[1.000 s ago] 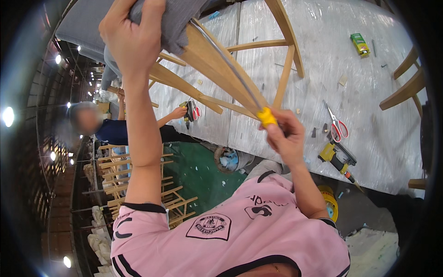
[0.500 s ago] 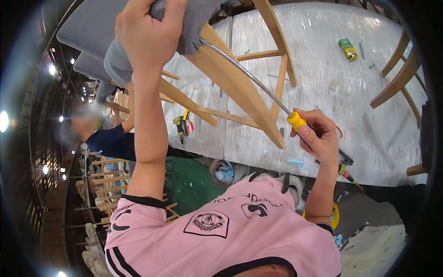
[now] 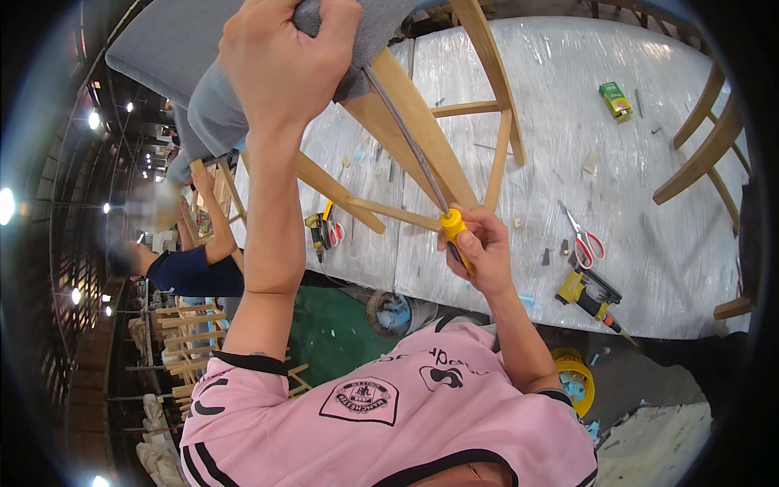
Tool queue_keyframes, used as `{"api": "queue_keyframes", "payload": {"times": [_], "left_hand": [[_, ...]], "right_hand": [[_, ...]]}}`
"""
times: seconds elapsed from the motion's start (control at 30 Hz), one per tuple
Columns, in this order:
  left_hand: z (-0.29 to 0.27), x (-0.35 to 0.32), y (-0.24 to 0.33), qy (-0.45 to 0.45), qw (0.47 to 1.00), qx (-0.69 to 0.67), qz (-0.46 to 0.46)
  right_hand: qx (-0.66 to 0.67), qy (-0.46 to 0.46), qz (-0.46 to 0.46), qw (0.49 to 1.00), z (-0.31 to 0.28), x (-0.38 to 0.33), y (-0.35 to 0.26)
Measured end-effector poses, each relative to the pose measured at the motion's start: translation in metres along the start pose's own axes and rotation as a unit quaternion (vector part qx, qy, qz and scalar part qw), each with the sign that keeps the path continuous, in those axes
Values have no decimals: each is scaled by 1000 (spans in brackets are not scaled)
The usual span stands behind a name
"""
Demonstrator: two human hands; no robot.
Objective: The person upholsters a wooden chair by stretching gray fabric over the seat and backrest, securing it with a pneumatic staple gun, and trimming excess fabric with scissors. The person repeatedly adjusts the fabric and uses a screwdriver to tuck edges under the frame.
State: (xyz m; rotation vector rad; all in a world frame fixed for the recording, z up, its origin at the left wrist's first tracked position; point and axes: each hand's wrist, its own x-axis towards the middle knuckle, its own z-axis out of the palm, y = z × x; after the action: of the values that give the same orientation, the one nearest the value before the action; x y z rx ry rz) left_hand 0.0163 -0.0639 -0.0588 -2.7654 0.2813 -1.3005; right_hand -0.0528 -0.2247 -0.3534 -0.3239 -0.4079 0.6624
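Note:
A chair with a grey upholstered seat [image 3: 174, 49] is tipped at the upper left, its pale wooden leg [image 3: 450, 158] slanting down toward me. My left hand [image 3: 284, 73] is closed over the grey fabric at the seat's corner. In my right hand [image 3: 483, 252] is the yellow handle of a long-shafted screwdriver [image 3: 418, 154], gripped with curled fingers. The shaft runs up along the leg to where the wood meets the fabric edge. Its tip is at that edge; I cannot tell whether it is tucked under the fabric.
On the plastic-covered table lie scissors [image 3: 591, 247], an air stapler [image 3: 580, 288], another stapler [image 3: 319, 231] and a green box [image 3: 615, 101]. Wooden chair legs [image 3: 706, 154] stand at the right. Below are a yellow bucket [image 3: 586, 398] and a bin [image 3: 398, 312]. A co-worker [image 3: 195, 268] is at the left.
My right hand has moved left with the screwdriver, so its shaft stands steeper and closer to the leg. My left hand and the seat corner have shifted slightly right.

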Motion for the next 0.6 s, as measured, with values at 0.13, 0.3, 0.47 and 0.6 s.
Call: {"api": "queue_keyframes", "payload": {"times": [0.13, 0.3, 0.47, 0.6], "left_hand": [[-6, 5, 2, -36, 999, -29, 8], [-12, 55, -44, -271, 943, -169, 91], [-16, 83, -97, -447, 829, -308, 133], [-5, 91, -104, -439, 824, -322, 157]], "right_hand": [[-90, 32, -12, 995, -8, 1, -10], [-397, 150, -106, 899, -16, -44, -65], [-518, 164, -137, 828, 41, -73, -65], [-598, 197, -190, 753, 78, -47, -55]]}}
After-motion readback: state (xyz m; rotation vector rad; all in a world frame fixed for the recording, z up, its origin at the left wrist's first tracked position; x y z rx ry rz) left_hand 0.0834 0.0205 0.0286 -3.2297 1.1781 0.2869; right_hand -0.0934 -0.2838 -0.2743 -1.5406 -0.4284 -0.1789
